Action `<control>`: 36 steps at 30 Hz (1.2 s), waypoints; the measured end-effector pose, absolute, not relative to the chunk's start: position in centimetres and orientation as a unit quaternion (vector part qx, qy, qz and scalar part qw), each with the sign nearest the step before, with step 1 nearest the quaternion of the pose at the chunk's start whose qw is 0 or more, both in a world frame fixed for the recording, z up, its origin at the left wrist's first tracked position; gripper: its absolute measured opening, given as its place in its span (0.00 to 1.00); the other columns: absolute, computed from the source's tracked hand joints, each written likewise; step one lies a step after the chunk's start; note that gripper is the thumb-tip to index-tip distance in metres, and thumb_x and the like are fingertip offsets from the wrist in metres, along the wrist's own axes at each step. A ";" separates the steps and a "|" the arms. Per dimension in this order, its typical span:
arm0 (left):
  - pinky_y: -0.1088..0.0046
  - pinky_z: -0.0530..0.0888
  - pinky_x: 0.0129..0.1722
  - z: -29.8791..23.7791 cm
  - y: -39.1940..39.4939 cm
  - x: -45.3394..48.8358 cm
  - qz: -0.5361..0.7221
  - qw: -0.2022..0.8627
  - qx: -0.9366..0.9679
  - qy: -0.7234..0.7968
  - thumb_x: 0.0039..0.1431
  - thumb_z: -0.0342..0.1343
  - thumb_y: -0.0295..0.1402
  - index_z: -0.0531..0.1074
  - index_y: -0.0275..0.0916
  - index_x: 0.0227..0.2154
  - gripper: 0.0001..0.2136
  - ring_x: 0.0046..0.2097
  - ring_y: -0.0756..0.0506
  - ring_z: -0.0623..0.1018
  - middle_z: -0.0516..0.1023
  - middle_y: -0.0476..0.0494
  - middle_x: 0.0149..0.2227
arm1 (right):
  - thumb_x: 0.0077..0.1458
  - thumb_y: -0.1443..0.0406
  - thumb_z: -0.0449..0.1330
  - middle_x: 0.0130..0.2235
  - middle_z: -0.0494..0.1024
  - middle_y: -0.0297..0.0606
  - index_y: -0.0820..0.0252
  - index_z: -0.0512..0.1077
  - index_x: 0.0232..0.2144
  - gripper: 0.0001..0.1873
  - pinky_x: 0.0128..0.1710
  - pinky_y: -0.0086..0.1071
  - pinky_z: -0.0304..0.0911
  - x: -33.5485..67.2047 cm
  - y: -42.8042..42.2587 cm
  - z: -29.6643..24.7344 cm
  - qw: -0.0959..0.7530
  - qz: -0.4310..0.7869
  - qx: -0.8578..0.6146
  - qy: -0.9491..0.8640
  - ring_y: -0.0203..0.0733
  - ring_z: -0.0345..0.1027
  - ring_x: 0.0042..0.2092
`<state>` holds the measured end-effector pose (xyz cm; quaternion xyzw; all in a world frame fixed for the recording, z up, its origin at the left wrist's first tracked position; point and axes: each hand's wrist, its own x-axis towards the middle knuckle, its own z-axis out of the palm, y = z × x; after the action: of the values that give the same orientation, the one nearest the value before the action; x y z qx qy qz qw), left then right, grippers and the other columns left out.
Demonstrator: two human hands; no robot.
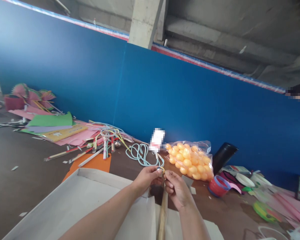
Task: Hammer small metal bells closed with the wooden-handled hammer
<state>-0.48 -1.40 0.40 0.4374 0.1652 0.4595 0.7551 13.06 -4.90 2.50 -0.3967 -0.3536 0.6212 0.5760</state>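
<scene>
My left hand (147,179) and my right hand (177,189) meet in front of me, fingers pinched together on a small shiny round object (160,171) with a bit of yellow band on it. It sits at the top end of a pale wooden stick (162,216) that runs down towards me between my forearms. Below my hands lies a large sheet of white cardboard (72,206) on the brown table. Just beyond my fingers a pale blue-green cord (141,154) is coiled.
A clear bag of orange balls (190,160) lies to the right, then a black cylinder (223,156), a red tape roll (218,186) and paper plates (245,180). Coloured paper sheets (52,126), sticks and paper fans (32,96) pile at the left. A blue wall (165,90) backs the table.
</scene>
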 end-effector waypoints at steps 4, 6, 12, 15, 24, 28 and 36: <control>0.77 0.68 0.31 0.5 -1.4 -0.4 0.460 0.758 0.433 0.164 0.47 0.58 0.38 0.73 0.32 0.33 0.14 0.28 0.53 0.71 0.73 0.43 0.29 | 0.43 0.64 0.64 0.24 0.65 0.29 0.64 0.70 0.23 0.08 0.14 0.18 0.40 13.1 -4.9 2.5 0.576 0.624 -0.395 -0.350 0.22 0.45 0.18; 0.77 0.67 0.31 0.4 -1.4 -0.4 0.461 0.759 0.430 0.167 0.47 0.59 0.38 0.73 0.32 0.33 0.14 0.28 0.53 0.71 0.73 0.43 0.29 | 0.44 0.64 0.64 0.24 0.65 0.29 0.64 0.70 0.23 0.08 0.14 0.19 0.40 13.2 -5.0 2.5 0.576 0.625 -0.394 -0.350 0.22 0.45 0.18; 0.76 0.68 0.32 0.4 -1.4 -0.4 0.458 0.762 0.429 0.160 0.48 0.58 0.37 0.73 0.32 0.33 0.13 0.29 0.53 0.71 0.73 0.43 0.30 | 0.45 0.65 0.64 0.25 0.63 0.30 0.64 0.70 0.23 0.07 0.15 0.17 0.40 13.2 -4.8 2.3 0.580 0.629 -0.385 -0.346 0.22 0.43 0.19; 0.75 0.68 0.33 0.4 -1.4 -0.4 0.460 0.761 0.429 0.159 0.48 0.58 0.37 0.73 0.32 0.33 0.13 0.29 0.52 0.72 0.73 0.42 0.30 | 0.46 0.65 0.63 0.24 0.62 0.29 0.65 0.70 0.23 0.07 0.15 0.17 0.40 13.2 -4.8 2.3 0.579 0.632 -0.380 -0.348 0.22 0.43 0.19; 0.75 0.68 0.33 0.4 -1.5 -0.3 0.466 0.754 0.430 0.174 0.46 0.59 0.39 0.73 0.32 0.34 0.15 0.29 0.52 0.72 0.73 0.43 0.30 | 0.44 0.64 0.64 0.23 0.61 0.28 0.64 0.69 0.22 0.09 0.15 0.19 0.43 13.0 -5.0 2.3 0.584 0.606 -0.398 -0.364 0.23 0.44 0.19; 0.74 0.68 0.33 0.2 -1.4 -0.3 0.469 0.744 0.437 0.189 0.46 0.59 0.39 0.73 0.33 0.33 0.15 0.29 0.52 0.71 0.72 0.44 0.29 | 0.42 0.62 0.66 0.20 0.59 0.27 0.62 0.70 0.23 0.09 0.16 0.20 0.48 12.8 -4.9 2.3 0.586 0.589 -0.415 -0.370 0.25 0.46 0.19; 0.72 0.68 0.34 0.2 -1.6 -0.4 0.481 0.722 0.455 0.201 0.46 0.58 0.40 0.73 0.33 0.33 0.15 0.30 0.51 0.71 0.72 0.45 0.29 | 0.42 0.60 0.65 0.20 0.59 0.26 0.59 0.71 0.26 0.10 0.23 0.22 0.62 12.6 -5.3 2.5 0.572 0.574 -0.453 -0.373 0.26 0.51 0.21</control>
<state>-0.35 -1.58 0.24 0.4555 0.2007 0.4813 0.7215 12.58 -5.28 2.55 -0.4526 -0.3731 0.5736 0.5718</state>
